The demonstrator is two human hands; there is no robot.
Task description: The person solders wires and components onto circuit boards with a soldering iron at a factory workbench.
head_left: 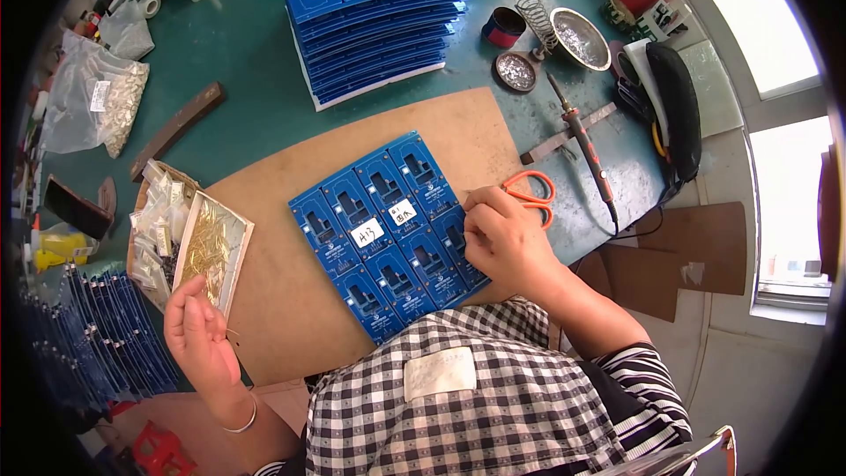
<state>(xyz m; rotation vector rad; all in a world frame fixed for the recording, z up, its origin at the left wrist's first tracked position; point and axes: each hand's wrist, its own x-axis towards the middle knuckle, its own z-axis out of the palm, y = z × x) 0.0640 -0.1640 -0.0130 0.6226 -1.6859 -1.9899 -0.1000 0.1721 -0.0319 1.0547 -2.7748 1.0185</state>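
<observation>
We see bright daylight from the window (pixel 784 35) at right, blown out to white glare, soft short shadows across the green bench (pixel 256 62), sharp centre, our view bending and blackening toward the fisheye rim.

**Bench layout, head view**

Circuit board panel (pixel 388 234) lies on the brown mat (pixel 291 300), centre, just in front of the person. Right hand (pixel 505 238) rests on the panel's right edge; scissors (pixel 531 194) just right of it on the mat edge. Soldering iron (pixel 583 145) further right on the table (pixel 247 62). Tray of pins (pixel 210 251) left of the panel, left hand (pixel 201 335) just in front of it. Stack of board panels (pixel 379 18) behind the mat. Bag of parts (pixel 92 106) far left. Solder dishes (pixel 577 35) back right.
</observation>
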